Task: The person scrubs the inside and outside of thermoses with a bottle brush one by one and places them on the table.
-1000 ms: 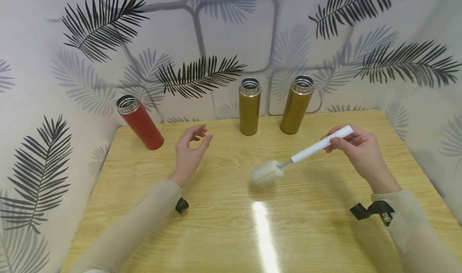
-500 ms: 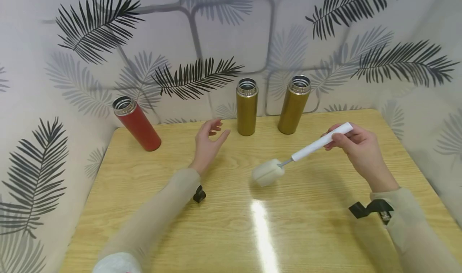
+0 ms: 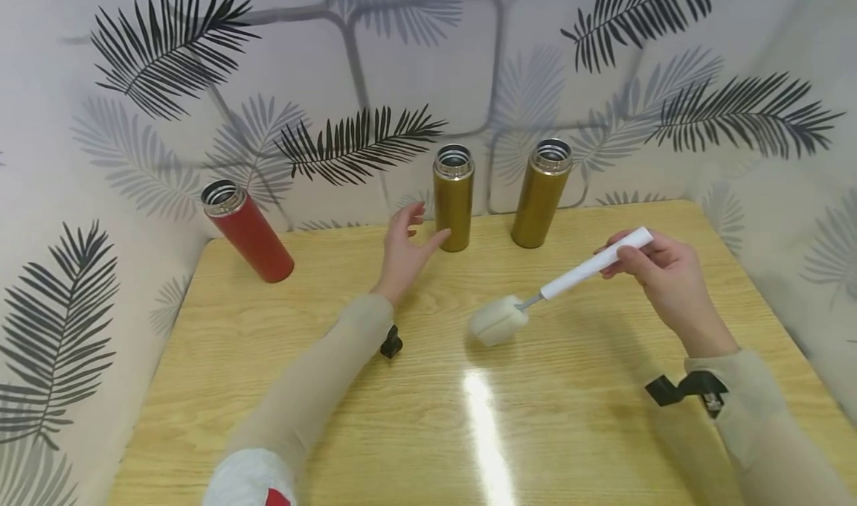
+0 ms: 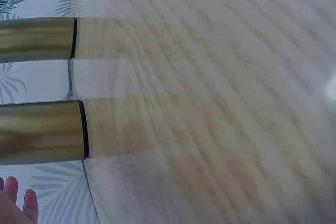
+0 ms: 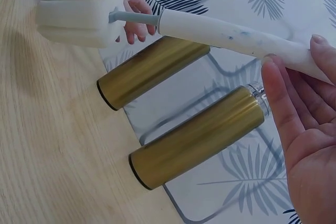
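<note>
In the head view my right hand (image 3: 672, 286) pinches the white handle of a sponge bottle brush (image 3: 576, 277) between thumb and fingers. Its cream sponge head (image 3: 498, 320) points down-left, above the wooden table (image 3: 315, 431). My left hand (image 3: 404, 259) is just left of the nearer-to-centre gold bottle (image 3: 452, 205), fingers spread and relaxed, holding nothing. The left wrist view shows its fingertips (image 4: 30, 205) apart from that gold bottle (image 4: 44, 132). A second gold bottle (image 3: 541, 197) stands to the right. Both gold bottles have uncapped mouths with steel rims.
An uncapped red bottle (image 3: 251, 232) stands at the table's back left. Behind the table rises a wall (image 3: 428, 59) covered in a leaf print. Glare streaks the front of the tabletop.
My left hand has moved right, from between the red and gold bottles to beside the middle gold bottle. The right hand and the bottle brush have hardly moved.
</note>
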`<state>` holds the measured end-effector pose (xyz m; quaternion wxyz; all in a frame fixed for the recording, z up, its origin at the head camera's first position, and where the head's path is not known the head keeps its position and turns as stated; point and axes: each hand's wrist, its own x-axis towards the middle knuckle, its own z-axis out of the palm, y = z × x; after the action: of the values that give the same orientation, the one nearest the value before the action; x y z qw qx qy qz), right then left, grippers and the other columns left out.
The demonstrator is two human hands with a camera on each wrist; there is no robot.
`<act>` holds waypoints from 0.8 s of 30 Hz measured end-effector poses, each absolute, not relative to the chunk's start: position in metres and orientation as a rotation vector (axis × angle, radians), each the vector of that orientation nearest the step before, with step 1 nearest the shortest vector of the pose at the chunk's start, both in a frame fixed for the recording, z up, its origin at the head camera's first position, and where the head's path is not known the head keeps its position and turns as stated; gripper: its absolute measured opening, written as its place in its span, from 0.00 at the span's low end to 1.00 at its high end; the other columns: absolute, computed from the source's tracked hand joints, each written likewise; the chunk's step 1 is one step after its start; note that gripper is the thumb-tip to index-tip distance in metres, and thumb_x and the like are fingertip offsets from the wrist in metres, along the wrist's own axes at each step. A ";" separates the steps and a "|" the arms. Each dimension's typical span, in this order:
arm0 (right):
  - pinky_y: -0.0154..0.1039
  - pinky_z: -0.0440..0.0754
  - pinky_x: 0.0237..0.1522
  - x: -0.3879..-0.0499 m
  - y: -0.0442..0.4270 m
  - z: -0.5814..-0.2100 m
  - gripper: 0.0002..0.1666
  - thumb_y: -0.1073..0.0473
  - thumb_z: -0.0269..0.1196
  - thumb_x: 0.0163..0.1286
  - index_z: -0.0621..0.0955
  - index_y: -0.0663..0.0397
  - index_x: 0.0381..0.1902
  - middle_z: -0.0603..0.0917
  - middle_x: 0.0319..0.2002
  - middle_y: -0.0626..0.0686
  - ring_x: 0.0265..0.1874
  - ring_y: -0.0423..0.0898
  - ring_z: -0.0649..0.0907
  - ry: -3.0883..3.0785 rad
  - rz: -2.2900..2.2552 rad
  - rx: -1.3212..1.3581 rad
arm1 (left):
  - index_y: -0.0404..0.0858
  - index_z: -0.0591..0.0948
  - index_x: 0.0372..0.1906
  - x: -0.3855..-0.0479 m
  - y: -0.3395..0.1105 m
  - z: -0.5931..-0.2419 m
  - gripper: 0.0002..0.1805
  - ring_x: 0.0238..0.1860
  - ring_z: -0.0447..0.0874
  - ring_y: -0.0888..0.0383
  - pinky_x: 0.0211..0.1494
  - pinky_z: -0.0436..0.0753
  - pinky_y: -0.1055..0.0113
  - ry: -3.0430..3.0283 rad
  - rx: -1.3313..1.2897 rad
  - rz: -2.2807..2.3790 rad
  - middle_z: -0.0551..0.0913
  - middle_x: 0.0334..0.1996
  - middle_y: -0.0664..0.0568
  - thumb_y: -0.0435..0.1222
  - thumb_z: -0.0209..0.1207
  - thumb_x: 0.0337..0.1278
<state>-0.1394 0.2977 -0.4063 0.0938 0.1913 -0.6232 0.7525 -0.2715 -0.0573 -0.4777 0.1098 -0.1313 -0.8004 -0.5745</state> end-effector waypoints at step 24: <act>0.41 0.88 0.47 -0.138 0.297 -0.409 0.09 0.79 0.53 0.76 0.80 0.78 0.48 0.90 0.43 0.57 0.47 0.47 0.90 -1.809 2.250 0.570 | 0.39 0.64 0.77 -0.299 -0.028 -0.464 0.46 0.66 0.73 0.50 0.71 0.74 0.50 -2.442 -0.393 -1.668 0.71 0.69 0.45 0.47 0.75 0.59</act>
<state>-0.1383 0.2973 -0.4092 0.0991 0.1928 -0.6117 0.7608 -0.2991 -0.0275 -0.4636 0.0791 -0.1312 -0.8160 -0.5575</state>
